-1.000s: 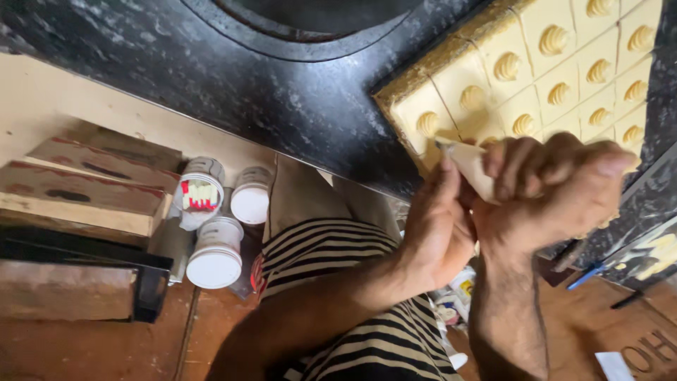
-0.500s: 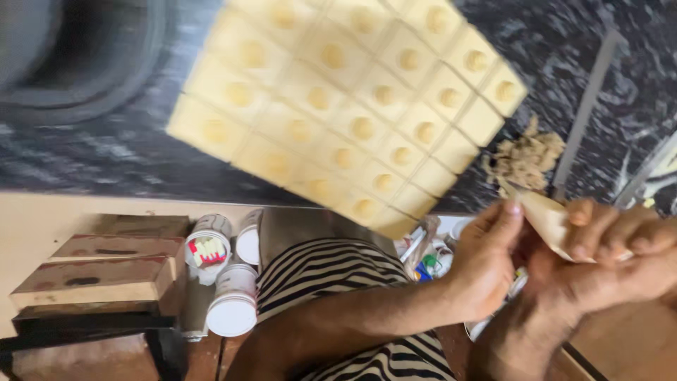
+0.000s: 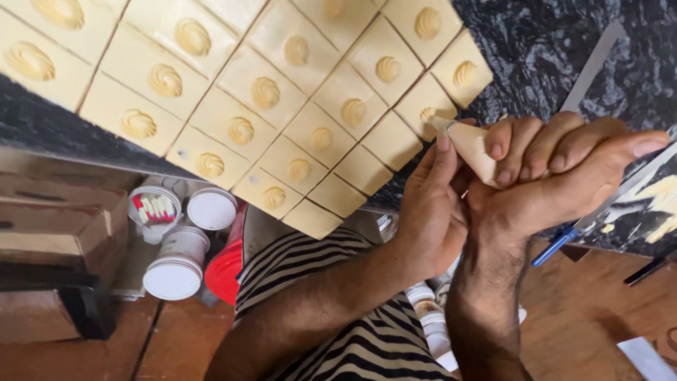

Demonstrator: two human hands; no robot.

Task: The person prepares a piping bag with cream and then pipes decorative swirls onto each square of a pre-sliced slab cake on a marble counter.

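On a dark marbled counter (image 3: 564, 42), both hands' grip pinches a piping bag (image 3: 471, 147) over cream squares (image 3: 296, 106).

- Soft, even daylight on my hands (image 3: 493, 190), no harsh glare.
- Gentle shadow under the cream squares (image 3: 268, 99).
- Slight blur at the edges; white jars (image 3: 176, 261) below look softer.

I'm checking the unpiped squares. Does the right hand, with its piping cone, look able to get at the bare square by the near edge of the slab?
Probably yes: the right hand holds the piping cone just beside the bare square, with nothing between them.
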